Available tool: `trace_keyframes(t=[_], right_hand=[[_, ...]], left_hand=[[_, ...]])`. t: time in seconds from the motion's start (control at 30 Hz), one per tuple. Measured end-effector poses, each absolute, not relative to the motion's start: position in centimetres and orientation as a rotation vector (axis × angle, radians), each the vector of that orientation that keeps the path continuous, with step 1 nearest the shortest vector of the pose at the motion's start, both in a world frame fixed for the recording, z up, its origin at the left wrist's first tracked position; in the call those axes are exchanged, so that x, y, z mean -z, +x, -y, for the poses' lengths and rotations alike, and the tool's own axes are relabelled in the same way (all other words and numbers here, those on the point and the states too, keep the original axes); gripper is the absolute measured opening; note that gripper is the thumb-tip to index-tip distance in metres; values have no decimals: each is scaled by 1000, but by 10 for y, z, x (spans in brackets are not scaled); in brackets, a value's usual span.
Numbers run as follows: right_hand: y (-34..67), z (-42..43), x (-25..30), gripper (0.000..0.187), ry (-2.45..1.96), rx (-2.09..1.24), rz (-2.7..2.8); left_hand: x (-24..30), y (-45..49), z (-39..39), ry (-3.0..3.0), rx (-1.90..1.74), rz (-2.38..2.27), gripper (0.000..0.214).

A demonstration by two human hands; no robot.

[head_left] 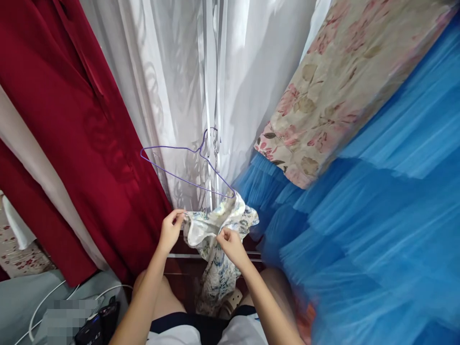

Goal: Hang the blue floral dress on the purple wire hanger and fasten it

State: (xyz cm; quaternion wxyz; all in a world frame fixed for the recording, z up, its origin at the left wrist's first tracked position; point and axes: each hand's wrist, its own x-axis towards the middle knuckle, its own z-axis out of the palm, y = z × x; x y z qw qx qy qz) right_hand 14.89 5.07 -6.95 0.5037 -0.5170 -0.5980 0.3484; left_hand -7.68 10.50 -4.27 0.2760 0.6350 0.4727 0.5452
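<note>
A white garment with a blue and yellow floral print (219,273) hangs in front of my knees. One shoulder of it sits on the right end of a purple wire hanger (172,180), whose hook is up against a white metal pole (212,96). The hanger's left end is bare. My left hand (171,231) pinches the garment's left edge between thumb and fingers. Closed on the front edge of its neckline is my right hand (230,243). Between the two hands the opening is spread, showing the pale inside.
Dark red cloth (89,143) hangs at the left, and white curtains (251,57) behind the pole. On the right are a pink floral cloth (309,110) and blue ruffled tulle (359,230). White cables (39,311) and a black device (97,326) lie at lower left.
</note>
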Motion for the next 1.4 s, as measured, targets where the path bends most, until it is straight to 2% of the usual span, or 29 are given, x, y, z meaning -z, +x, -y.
trace_keyframes(t=[0.07,0.13,0.2,0.27,0.37,0.43,0.57,0.7,0.8,0.9,1.03,1.13,1.3,1.4], right_hand=[[152,-38,85,17,-1291,-869,1468],[152,-23,90,3,-1319,-846,1486],[149,-7,85,32,-1271,-830,1528],[145,8,72,46,-1143,-957,1597],[141,23,48,22,-979,-1296,1566],[145,27,33,21,-926,-1404,1469],[167,25,12,27,-901,-1290,1369],[210,12,-1,23,-999,-1052,1242],[249,-16,-18,25,-1048,-805,1179],[277,-61,-46,30,-1037,-639,1145],[277,-125,-85,38,-980,-780,1222],[256,-156,-105,40,-951,-922,1312],[221,-167,-116,38,-921,-1141,1479],[213,-163,-114,35,-887,-1165,1502]], left_hand=[[33,-55,-82,1746,-1438,-1188,22],[18,-36,-60,1842,-1435,-1143,21],[2,-18,-42,1964,-1438,-1150,20],[-9,-5,-31,2023,-1366,-1144,19],[-9,4,-25,1836,-1187,-1034,19],[-2,3,-22,1615,-1085,-917,23],[20,-9,-5,1454,-829,-724,33],[44,-17,13,1622,-634,-825,37],[49,-21,13,1755,-657,-918,25],[41,-24,7,1814,-741,-961,28],[20,-25,0,1808,-905,-998,31],[8,-29,-5,1719,-1044,-969,25],[-2,-59,-19,1445,-1167,-858,27],[0,-91,-34,1484,-1157,-908,26]])
